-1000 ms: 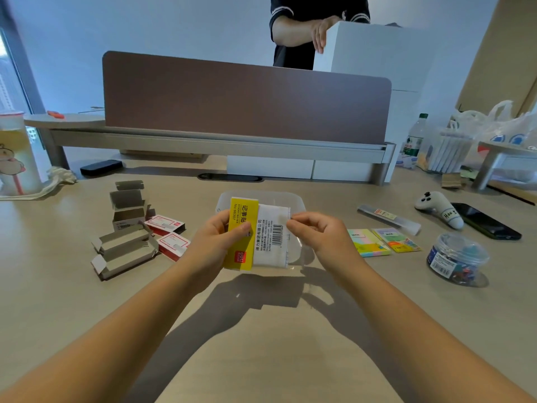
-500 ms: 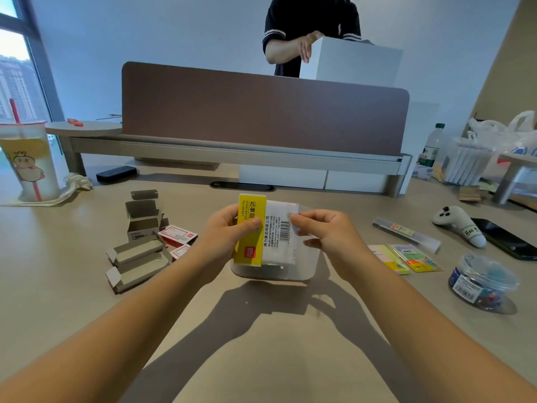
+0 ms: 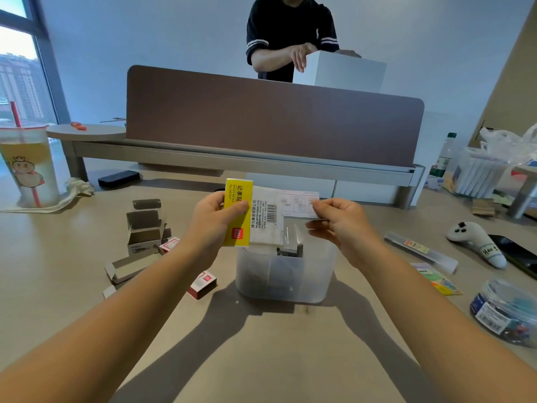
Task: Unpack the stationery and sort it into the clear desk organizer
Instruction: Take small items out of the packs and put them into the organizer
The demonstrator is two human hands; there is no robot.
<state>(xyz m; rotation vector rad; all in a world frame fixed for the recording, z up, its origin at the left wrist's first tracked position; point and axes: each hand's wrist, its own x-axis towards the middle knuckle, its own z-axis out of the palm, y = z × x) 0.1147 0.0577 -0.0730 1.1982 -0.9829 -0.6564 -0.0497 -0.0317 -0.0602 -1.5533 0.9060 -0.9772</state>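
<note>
1. Head view: a pack of sticky notes, yellow at one end and white at the other, is held in the air above the middle of a desk.
2. The pack's yellow end is gripped by the left hand, thumb across the front and fingers curled behind.
3. A clear flap of the wrapper, printed faintly, is pinched between thumb and forefinger of the right hand and held out to the right of the pack.
4. A clear organizer is seen on the desk directly below the pack, between the two forearms; dark items are visible inside, too blurred to be named.
5. Opened cardboard boxes and small red-and-white boxes are spread just left of the organizer.
6. Toward the right edge, a long clear case, coloured note packs and a round clear tub of small coloured items are laid out.
7. A drink cup with a red straw is set at the far left edge.
8. A brown divider runs along the far edge; behind it a person in a dark shirt is seen with a white box.
</note>
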